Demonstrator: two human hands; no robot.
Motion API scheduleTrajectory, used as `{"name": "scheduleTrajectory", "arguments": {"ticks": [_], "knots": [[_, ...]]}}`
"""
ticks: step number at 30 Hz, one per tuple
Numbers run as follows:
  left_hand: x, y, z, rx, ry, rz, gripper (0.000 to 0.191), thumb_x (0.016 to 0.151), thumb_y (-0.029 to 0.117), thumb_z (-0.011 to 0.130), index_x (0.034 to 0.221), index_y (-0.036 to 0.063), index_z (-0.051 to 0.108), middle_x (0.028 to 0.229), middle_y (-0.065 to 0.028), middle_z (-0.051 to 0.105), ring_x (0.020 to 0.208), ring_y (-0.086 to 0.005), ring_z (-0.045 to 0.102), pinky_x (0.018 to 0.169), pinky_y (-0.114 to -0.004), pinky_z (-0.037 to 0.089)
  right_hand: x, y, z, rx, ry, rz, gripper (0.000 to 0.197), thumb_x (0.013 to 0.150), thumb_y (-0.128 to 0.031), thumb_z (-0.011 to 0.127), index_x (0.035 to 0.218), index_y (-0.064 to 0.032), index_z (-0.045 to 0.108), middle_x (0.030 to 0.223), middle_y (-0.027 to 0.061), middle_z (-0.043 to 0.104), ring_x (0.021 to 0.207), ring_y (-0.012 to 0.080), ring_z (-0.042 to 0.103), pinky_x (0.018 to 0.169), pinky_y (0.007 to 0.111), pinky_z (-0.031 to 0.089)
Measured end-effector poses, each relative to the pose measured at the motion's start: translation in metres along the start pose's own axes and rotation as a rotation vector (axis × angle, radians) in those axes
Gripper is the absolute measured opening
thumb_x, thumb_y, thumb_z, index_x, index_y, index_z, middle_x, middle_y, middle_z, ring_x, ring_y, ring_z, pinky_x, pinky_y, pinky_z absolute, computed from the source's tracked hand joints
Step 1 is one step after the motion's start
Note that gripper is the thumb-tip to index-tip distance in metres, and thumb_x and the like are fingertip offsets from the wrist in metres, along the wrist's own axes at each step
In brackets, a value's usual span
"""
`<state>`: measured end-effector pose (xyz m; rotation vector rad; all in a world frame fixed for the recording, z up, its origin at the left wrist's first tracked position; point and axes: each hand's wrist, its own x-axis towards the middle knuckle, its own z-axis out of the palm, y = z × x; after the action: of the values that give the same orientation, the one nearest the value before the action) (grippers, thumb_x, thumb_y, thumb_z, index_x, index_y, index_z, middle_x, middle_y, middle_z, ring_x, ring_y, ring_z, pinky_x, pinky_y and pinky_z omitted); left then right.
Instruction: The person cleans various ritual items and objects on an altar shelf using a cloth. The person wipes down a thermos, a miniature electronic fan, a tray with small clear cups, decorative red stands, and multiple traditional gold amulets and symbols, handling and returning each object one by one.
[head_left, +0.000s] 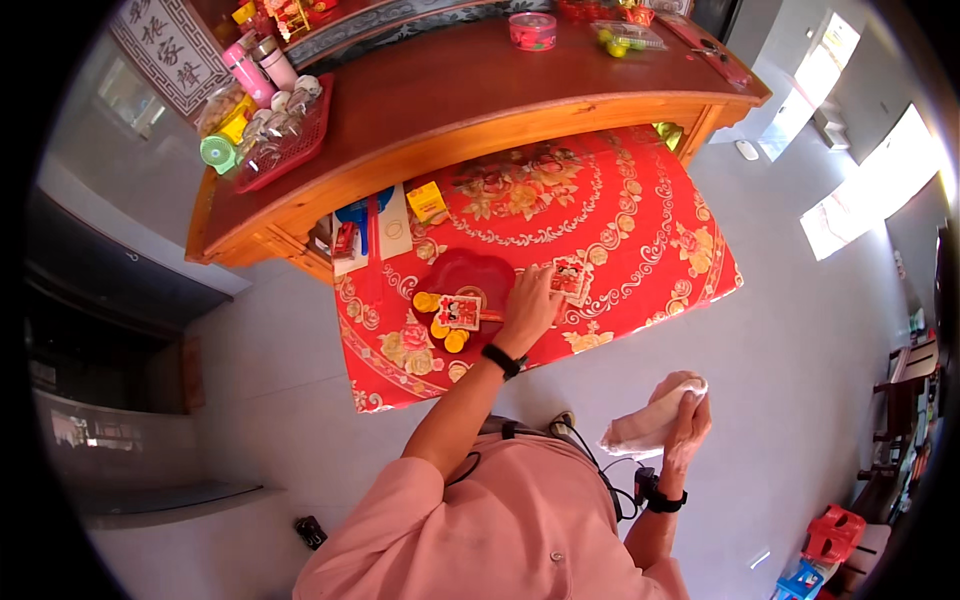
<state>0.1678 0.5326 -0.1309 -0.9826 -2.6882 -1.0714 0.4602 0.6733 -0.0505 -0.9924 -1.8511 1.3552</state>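
Note:
At the table's near side, my left hand (529, 307) has its fingertips on the left edge of a red-and-white decorated piece (571, 276) and appears to grip it. A short red part shows below that piece, beside the hand. To the left, a dark red lobed tray (480, 268) holds a similar decorated piece (459, 312) with a red handle, and several yellow round pieces (454, 341). My right hand (688, 424) is out over the floor, clutching a bunched pale pink cloth (649, 420).
A red floral tablecloth (525, 232) covers the low table, partly under a wooden altar table (450, 97). A yellow box (427, 202) and a blue item (365, 225) lie at its left. Above stands a red basket (319, 135) of cups. Stacked plastic stools (834, 532) are at right.

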Motion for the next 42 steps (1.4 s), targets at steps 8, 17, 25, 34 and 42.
{"name": "scheduleTrajectory", "arguments": {"ticks": [8,17,25,34,42], "knots": [[-0.029,-0.086,-0.108,0.605,-0.333,-0.254,0.061,0.071,0.03,0.086,0.123,0.0093,0.064,0.114,-0.012,0.065,0.111,-0.0315,0.06,0.087,-0.046,0.053,0.004,0.002,0.012,-0.043,-0.038,0.028,0.036,0.102,-0.031,0.052,0.11,0.0025,0.064,0.087,0.0081,0.063,0.082,0.0146,0.055,0.073,0.031,0.047],[-0.027,-0.095,-0.104,0.573,-0.221,-0.07,0.046,0.074,0.028,0.084,0.111,0.0065,0.066,0.103,-0.0142,0.067,0.101,-0.034,0.064,0.083,-0.049,0.051,0.006,0.004,0.022,-0.017,-0.041,0.001,0.029,0.1,-0.025,0.053,0.1,0.0027,0.061,0.081,0.0067,0.057,0.078,0.0135,0.049,0.068,0.031,0.043],[-0.024,-0.1,-0.116,-0.089,-0.145,-0.254,0.033,0.081,0.001,0.071,0.114,0.0015,0.068,0.105,-0.0178,0.072,0.096,-0.03,0.07,0.083,-0.038,0.055,-0.001,0.002,0.022,-0.023,0.006,0.02,0.03,0.1,-0.026,0.053,0.098,0.0026,0.061,0.078,0.0055,0.055,0.074,0.0129,0.047,0.066,0.031,0.043],[-0.019,0.013,-0.14,-0.776,-0.193,-0.312,0.023,0.093,0.001,0.064,0.116,-0.0019,0.068,0.09,-0.0012,0.071,0.082,-0.0069,0.065,0.071,-0.022,0.052,0.006,-0.052,0.048,-0.048,-0.116,-0.33,0.032,0.098,-0.024,0.059,0.118,0.0014,0.065,0.11,0.0158,0.069,0.099,0.0251,0.068,0.087,0.036,0.053],[-0.032,0.089,-0.091,-1.585,-0.389,-0.553,0.023,0.103,0.013,0.055,0.121,0.0022,0.064,0.107,-0.004,0.07,0.09,-0.009,0.066,0.078,-0.023,0.054,-0.005,-0.089,0.111,-0.707,-0.23,-0.925,0.071,0.076,-0.022,0.077,0.142,-0.0098,0.053,0.146,0.0211,0.046,0.125,0.0458,0.047,0.106,0.055,0.039]]}}
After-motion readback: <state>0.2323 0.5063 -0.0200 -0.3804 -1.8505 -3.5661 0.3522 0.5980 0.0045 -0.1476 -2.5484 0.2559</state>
